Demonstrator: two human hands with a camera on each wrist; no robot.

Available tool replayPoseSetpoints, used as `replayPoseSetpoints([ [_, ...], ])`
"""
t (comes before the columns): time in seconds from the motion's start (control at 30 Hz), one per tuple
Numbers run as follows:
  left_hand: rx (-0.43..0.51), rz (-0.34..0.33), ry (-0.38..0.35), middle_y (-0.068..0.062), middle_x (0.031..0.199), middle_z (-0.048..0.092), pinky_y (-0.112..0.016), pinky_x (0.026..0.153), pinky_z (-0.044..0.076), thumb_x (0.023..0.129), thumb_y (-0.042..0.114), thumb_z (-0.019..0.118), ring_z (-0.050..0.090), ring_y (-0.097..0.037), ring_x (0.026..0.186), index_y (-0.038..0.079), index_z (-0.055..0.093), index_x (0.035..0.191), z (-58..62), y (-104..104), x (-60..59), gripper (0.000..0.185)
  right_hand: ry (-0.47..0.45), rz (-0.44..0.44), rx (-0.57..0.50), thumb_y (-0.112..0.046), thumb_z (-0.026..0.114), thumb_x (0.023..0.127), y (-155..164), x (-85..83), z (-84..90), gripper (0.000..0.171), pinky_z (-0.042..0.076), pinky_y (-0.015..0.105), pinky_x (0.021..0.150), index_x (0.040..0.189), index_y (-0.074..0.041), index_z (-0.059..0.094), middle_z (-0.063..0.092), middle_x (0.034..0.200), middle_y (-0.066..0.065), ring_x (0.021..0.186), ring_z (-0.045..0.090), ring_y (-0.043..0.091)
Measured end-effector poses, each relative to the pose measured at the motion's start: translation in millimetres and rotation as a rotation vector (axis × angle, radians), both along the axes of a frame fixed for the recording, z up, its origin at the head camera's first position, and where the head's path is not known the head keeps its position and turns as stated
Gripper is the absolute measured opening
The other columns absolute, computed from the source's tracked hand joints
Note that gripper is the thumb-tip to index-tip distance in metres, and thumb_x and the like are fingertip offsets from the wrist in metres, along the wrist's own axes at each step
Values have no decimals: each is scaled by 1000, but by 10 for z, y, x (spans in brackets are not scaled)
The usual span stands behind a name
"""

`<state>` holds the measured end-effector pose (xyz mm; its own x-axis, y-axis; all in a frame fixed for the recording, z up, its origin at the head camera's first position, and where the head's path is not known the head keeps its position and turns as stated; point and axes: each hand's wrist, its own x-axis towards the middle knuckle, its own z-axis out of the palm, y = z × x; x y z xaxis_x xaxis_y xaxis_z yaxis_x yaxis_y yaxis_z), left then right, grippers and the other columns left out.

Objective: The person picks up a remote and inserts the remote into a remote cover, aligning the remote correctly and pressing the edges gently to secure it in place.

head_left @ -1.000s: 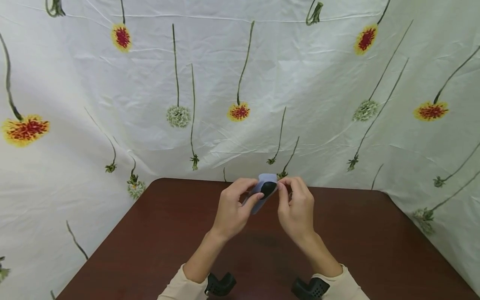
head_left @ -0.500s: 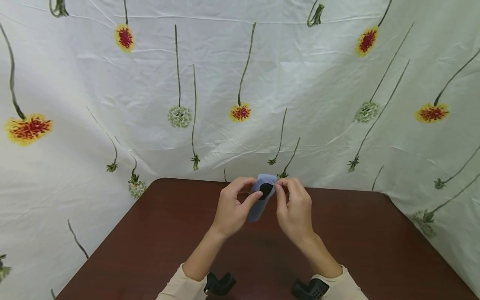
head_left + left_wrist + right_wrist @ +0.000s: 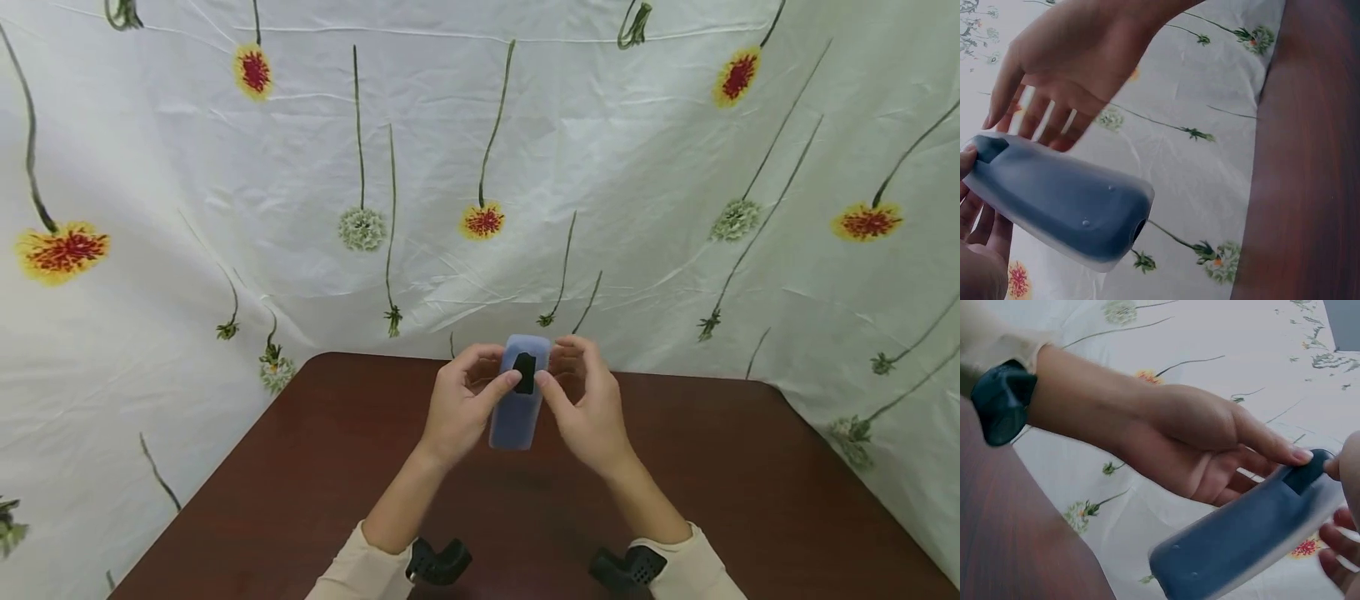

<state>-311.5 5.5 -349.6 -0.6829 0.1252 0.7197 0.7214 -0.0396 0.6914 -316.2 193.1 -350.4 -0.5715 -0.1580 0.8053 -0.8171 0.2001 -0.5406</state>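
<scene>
A slim, bluish translucent case (image 3: 513, 423), like a soft sleeve with rounded ends, is held up above the table. Near its far end shows a black patch (image 3: 527, 372), perhaps an opening or a dark thing inside; I cannot tell which. My left hand (image 3: 456, 412) grips the case from the left, thumb on the black patch and fingers behind. From the right, my right hand (image 3: 597, 417) holds its edge between thumb and fingers. Two small dots mark the case's broad lower part (image 3: 1079, 200) in the left wrist view. The fingers behind it are partly hidden.
A dark reddish-brown table (image 3: 300, 467) lies beneath the hands. Behind it hangs a white cloth (image 3: 420, 167) printed with flowers and stems. Black wrist devices (image 3: 438, 562) sit at both cuffs.
The case has turned to face me more squarely, and more of it shows. My right hand has gone from pinching its corner with the fingertips to holding its edge, thumb in front.
</scene>
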Motion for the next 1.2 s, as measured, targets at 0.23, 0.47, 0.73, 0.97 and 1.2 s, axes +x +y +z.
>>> replayPoseSetpoints([
  [0.23, 65, -112, -76, -17, 108, 67, -38, 81, 59, 95, -6, 71, 67, -26, 98, -6, 64, 119, 9, -17, 8, 25, -321, 229, -24, -5, 65, 102, 85, 2, 29, 34, 55, 38, 90, 136, -1, 58, 62, 124, 14, 110, 65, 31],
  [0.47, 55, -149, -159, -17, 119, 65, -34, 88, 56, 95, -4, 71, 65, -27, 105, -5, 63, 131, 13, -65, -9, 37, -338, 236, -56, -4, 63, 103, 83, -29, 26, 26, 55, 35, 90, 128, 4, 63, 65, 120, 13, 110, 64, 27],
  [0.73, -14, -119, -148, -15, 119, 69, -36, 87, 56, 98, 1, 70, 64, -28, 110, -5, 67, 130, 31, -108, -36, 33, -406, 283, -57, -4, 60, 105, 103, -34, 51, 32, 51, 34, 96, 134, 7, 62, 64, 128, 17, 119, 57, 26],
  [0.97, -13, -83, -127, -15, 109, 70, -35, 84, 56, 94, -3, 74, 63, -26, 104, -5, 71, 120, 27, -117, -48, 26, -453, 335, -34, -6, 62, 104, 143, -34, 60, 38, 52, 37, 95, 139, 6, 59, 64, 131, 16, 121, 58, 27],
  [1.2, -13, -42, -138, -10, 97, 67, -32, 77, 54, 92, 0, 77, 60, -23, 95, -3, 74, 112, 17, -112, -29, 21, -487, 391, -19, -4, 70, 98, 138, -42, 44, 45, 55, 44, 92, 141, 0, 59, 69, 127, 15, 110, 67, 32],
])
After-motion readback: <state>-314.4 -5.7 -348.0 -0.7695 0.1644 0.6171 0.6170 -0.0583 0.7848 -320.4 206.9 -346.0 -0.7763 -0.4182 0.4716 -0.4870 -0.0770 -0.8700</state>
